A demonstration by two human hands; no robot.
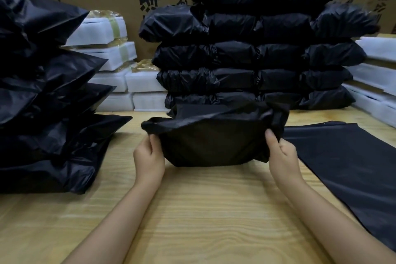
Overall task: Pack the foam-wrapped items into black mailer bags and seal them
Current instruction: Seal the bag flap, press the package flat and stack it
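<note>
Both hands hold one filled black mailer bag (201, 143) between them on the wooden table (203, 210): the left hand (149, 156) pinches the bag's left corner with curled fingers and the right hand (282, 156) grips its right edge the same way. Beyond the hands rises a tall stack of packed black bags (257, 49), and left of the left hand sits another heap of packed bags (47, 113) with foam-wrapped items (111, 49) behind it. Right of the right hand lie flat empty mailer bags (347, 156), with more white foam bundles (377, 75) stacked beyond them.
</note>
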